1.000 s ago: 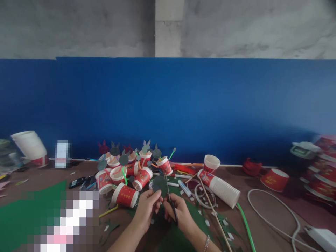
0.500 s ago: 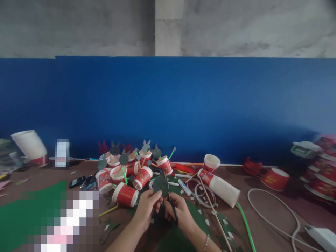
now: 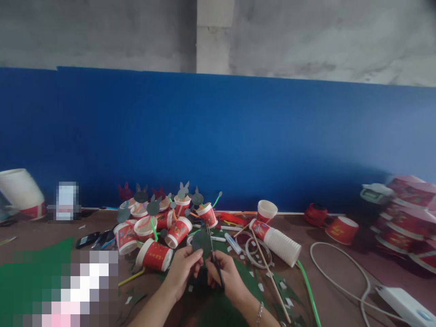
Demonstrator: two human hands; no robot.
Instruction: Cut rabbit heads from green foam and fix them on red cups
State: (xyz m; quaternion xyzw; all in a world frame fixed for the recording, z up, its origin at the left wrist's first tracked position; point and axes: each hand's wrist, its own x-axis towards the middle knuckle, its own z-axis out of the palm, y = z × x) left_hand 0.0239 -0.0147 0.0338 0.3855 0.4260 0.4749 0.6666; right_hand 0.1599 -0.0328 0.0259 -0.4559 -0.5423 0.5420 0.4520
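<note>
My left hand pinches a dark green paper disc between thumb and fingers, just above the table. Around the handles of a pair of scissors my right hand is closed, a chain bracelet on its wrist. The blades point away from me and run along the disc's right edge. Whether they are parted I cannot make out. Right behind the disc, a small red paper cup stands tilted, and a red cup lies on its side left of my left hand.
Several cups with paper rabbit heads crowd the back left. Nested paper cups lie right of my hands, near a wooden stick, a tape roll and a green tube. A white cable loops at right. Paper scraps litter the table.
The view has turned slightly to the right, so everything sits further left. Both hands keep nearly the same hold on the paper disc and scissors.
</note>
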